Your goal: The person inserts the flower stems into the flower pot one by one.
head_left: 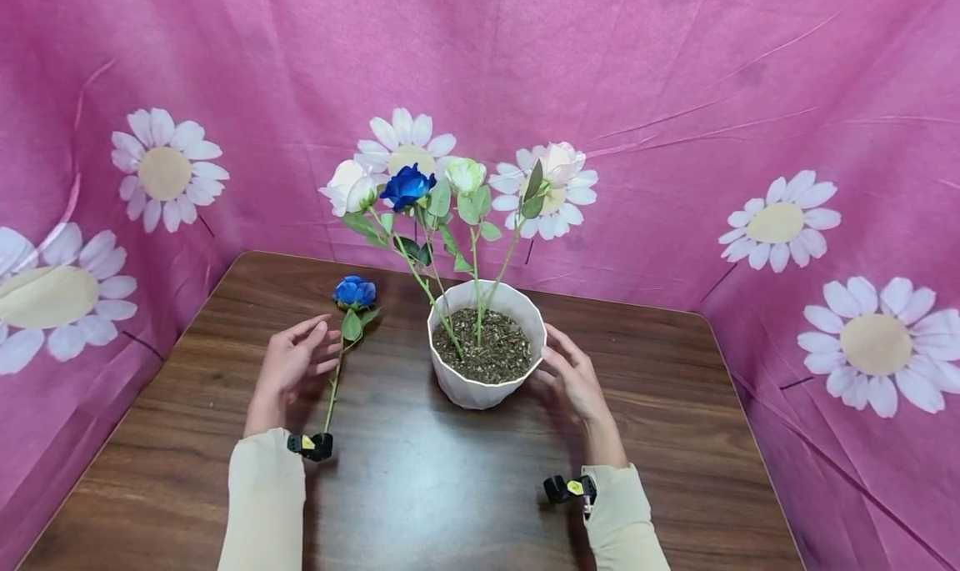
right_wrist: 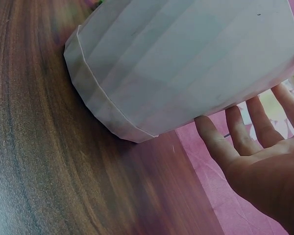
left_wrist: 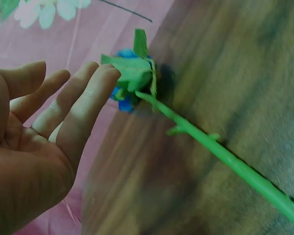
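Observation:
A white faceted flowerpot (head_left: 480,394) filled with dark soil (head_left: 498,346) stands on the table. Rising from the soil are a white rose (head_left: 350,187), a blue rose (head_left: 407,187), a greenish-white rose (head_left: 465,175) and a pale pink rose (head_left: 561,162). My right hand (head_left: 577,383) touches the pot's right side with extended fingers, seen also against the pot wall (right_wrist: 161,68) in the right wrist view. Left of the pot, another blue rose (head_left: 354,293) lies on the table, its green stem (left_wrist: 225,156) towards me. Just beside it, my left hand (head_left: 292,363) holds nothing, fingers loosely extended.
The brown wooden table (head_left: 420,488) has its back edge close to a pink cloth (head_left: 637,54) printed with large daisies, which also hangs on both sides. Black wrist cameras, one on the left wrist (head_left: 311,446), sit at both cuffs.

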Available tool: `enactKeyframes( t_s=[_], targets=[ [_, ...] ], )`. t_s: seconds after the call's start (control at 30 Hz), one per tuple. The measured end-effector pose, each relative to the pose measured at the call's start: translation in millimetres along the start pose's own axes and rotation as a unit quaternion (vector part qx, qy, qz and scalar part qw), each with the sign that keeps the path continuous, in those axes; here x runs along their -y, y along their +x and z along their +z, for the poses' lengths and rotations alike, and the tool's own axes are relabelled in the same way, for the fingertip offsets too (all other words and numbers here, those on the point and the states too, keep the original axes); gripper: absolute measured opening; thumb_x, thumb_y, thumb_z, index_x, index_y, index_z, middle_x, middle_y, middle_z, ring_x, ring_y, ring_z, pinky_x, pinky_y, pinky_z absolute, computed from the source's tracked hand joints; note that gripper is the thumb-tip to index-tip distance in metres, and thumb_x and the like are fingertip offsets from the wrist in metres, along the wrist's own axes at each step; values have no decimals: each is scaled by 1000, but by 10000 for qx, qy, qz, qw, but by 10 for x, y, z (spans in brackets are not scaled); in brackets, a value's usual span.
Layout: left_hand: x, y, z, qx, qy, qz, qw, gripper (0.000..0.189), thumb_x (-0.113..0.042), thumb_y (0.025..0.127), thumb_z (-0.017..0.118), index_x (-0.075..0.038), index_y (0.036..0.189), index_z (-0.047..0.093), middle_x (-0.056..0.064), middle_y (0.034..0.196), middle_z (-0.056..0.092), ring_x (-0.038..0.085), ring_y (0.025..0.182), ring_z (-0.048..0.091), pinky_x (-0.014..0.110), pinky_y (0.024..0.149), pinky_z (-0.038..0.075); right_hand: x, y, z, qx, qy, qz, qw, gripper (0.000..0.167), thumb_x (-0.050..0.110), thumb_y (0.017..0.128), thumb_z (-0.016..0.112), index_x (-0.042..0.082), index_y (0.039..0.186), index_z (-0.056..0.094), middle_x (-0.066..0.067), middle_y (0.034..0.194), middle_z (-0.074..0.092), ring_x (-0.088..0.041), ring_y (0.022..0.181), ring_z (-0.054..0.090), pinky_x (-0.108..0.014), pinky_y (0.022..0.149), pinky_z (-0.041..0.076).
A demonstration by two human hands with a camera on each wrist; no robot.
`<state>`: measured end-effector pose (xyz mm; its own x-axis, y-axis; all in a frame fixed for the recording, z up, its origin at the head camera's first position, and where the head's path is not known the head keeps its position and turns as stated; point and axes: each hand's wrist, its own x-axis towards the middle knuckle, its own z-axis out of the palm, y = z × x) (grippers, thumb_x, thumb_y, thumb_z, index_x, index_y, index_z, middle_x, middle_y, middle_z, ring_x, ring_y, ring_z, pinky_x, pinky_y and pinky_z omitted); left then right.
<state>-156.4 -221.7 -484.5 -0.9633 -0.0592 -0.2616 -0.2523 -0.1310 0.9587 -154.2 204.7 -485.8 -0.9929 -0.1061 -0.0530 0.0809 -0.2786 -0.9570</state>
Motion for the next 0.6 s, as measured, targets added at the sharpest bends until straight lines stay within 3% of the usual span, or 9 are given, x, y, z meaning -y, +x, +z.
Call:
enactKeyframes(
  t_s=[0.13,0.3,0.47,0.6],
  targets=[
    [77,8,-41,-90,10,-298,9995,56,-24,109,48,6,154,32,9,116,72,10,95,71,32,85,60,7,-2,5,-17,-2,4,10000,57,0,98,52,-9,152,34,-5,130,53,-20,112,60,-44,93,56],
    [165,33,-50,-212,380,-627,9971,55,-26,109,49,5,153,36,9,116,71,7,93,70,29,84,61,15,-3,9,-20,2,17,10000,58,0,98,52,-9,152,33,-4,131,54,-19,112,61,-45,94,56],
    [228,36,-44,-225,1084,-623,9919,55,-20,104,59,10,147,42,13,120,69,7,89,68,28,78,61,15,-2,11,31,-1,27,10000,58,0,98,52,-9,152,33,-6,132,52,-19,112,60,-44,93,56],
    [253,25,-39,30,1405,-684,9877,57,-14,100,66,12,144,43,23,127,65,7,89,67,29,76,60,13,-1,10,22,5,18,10000,58,1,98,53,-9,152,33,-5,134,52,-20,113,61,-44,93,56]
  ],
)
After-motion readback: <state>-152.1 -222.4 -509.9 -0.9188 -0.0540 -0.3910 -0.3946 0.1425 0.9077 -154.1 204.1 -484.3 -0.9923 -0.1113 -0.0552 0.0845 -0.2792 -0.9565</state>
